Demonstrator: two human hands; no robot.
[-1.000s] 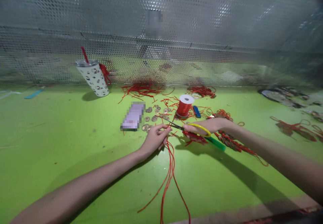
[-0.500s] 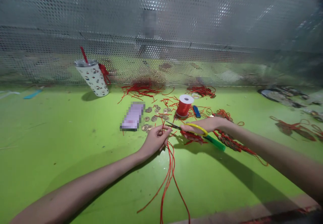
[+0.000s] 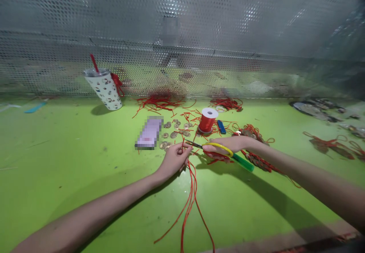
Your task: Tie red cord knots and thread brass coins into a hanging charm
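My left hand is closed in a pinch on several red cords. Their long ends trail down the green table towards me, and short ends poke up above the fingers. My right hand grips scissors with a yellow and a red handle loop. The scissor blades point left, close to the short cord ends at my left fingertips; whether they touch the cord I cannot tell. Just beyond the hands lie several round brass coins. A spool of red cord stands behind the scissors.
A pale purple phone-like slab lies left of the coins. Further back are a tilted patterned tumbler and red cord scraps. A green stick-like piece, a blue piece and knotted coin strings lie right. Perforated metal borders the back.
The scissor blades look slightly closer to my left fingertips. Both hands otherwise keep their places and grips; the whole view has shifted a little.
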